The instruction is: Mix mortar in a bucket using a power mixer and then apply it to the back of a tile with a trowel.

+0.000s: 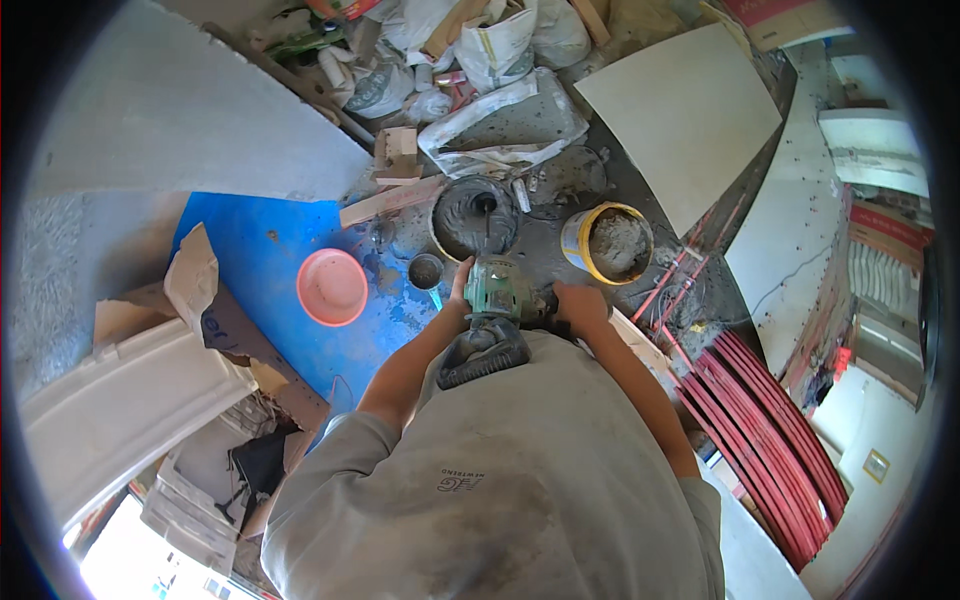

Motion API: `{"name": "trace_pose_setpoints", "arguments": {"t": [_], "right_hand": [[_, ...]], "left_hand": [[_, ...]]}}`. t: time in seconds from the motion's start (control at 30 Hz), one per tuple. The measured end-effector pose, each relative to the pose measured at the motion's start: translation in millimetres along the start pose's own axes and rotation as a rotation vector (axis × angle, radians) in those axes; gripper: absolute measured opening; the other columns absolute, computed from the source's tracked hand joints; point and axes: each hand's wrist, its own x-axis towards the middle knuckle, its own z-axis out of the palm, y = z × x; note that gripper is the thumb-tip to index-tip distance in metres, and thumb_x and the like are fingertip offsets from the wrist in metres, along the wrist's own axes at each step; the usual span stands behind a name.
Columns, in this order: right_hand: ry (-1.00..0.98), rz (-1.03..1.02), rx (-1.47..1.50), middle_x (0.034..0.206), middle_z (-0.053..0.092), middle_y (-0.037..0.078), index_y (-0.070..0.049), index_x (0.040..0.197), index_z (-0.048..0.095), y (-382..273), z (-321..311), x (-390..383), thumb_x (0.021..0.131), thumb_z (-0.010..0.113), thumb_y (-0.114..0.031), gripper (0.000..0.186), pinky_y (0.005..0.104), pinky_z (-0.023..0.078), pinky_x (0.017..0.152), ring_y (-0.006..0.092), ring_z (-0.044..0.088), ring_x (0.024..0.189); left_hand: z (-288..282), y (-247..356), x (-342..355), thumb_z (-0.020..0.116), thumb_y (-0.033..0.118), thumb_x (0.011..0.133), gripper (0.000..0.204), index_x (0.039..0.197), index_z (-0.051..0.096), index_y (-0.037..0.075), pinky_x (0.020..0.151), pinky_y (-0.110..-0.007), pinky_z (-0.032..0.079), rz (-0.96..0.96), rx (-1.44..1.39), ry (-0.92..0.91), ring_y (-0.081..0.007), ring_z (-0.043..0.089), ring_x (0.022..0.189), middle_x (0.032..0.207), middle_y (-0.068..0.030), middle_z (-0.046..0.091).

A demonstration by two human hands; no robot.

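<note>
Both my hands are closed on a green electric hand mixer (497, 290), held against the front of my shirt. My left hand (461, 287) wraps the mixer's left side, and my right hand (582, 306) grips a dark handle on its right. The mixer's shaft (487, 228) runs down into a bucket (435, 222) of wet grey mortar (461, 214); the paddle end is hidden in the mix. Right of it stands a yellow bucket (572, 241) with lumpy grey material inside. A small dark dipper (425, 270) with a turquoise handle lies near my left hand.
A pink basin (305, 290) sits on blue sheeting (265, 240) at left. Behind the buckets lie an open white bag (555, 110) of grey powder and several filled sacks. Pale boards (690, 110) lean at both sides. Red pipes (765, 440) are stacked at right.
</note>
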Motion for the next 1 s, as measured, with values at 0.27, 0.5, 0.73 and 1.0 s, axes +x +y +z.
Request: {"name": "trace_pose_setpoints", "arguments": {"t": [0.27,0.5,0.73,1.0], "right_hand": [[-0.052,0.114,0.127,0.088,0.074,0.021,-0.007,0.105,0.065,-1,44,-25,0.08,0.078,-0.031,0.037,0.0564,0.057,0.076,0.0433,0.075,0.089],[-0.163,0.025,0.145,0.087,0.073,0.022,-0.008,0.105,0.069,-26,13,-8,0.076,0.081,-0.041,0.046,0.0548,0.057,0.078,0.0434,0.074,0.088],[-0.064,-0.002,0.17,0.092,0.075,0.021,-0.009,0.101,0.07,-60,-31,17,0.075,0.083,-0.042,0.045,0.0546,0.058,0.077,0.0427,0.074,0.089],[0.052,0.05,0.145,0.092,0.076,0.021,-0.009,0.102,0.07,-68,-44,7,0.074,0.084,-0.04,0.044,0.0545,0.059,0.076,0.0413,0.075,0.089]], "left_hand": [[-4,-5,-3,0.061,0.067,0.097,0.066,0.133,0.072,0.014,0.106,-0.059,0.054,-0.192,0.043,0.029,-0.0405,0.072,0.113,0.127,-0.0133,0.077],[-18,12,-34,0.059,0.067,0.098,0.065,0.133,0.071,0.013,0.108,-0.061,0.053,-0.144,-0.002,0.094,-0.0408,0.072,0.113,0.126,-0.0149,0.077],[8,49,-77,0.051,0.066,0.102,0.066,0.134,0.07,0.012,0.106,-0.062,0.054,0.01,-0.035,-0.004,-0.0396,0.072,0.115,0.127,-0.0146,0.076],[28,61,-65,0.054,0.066,0.1,0.063,0.129,0.072,0.013,0.1,-0.058,0.058,-0.038,0.041,-0.005,-0.0376,0.074,0.108,0.121,-0.0127,0.078]]}}
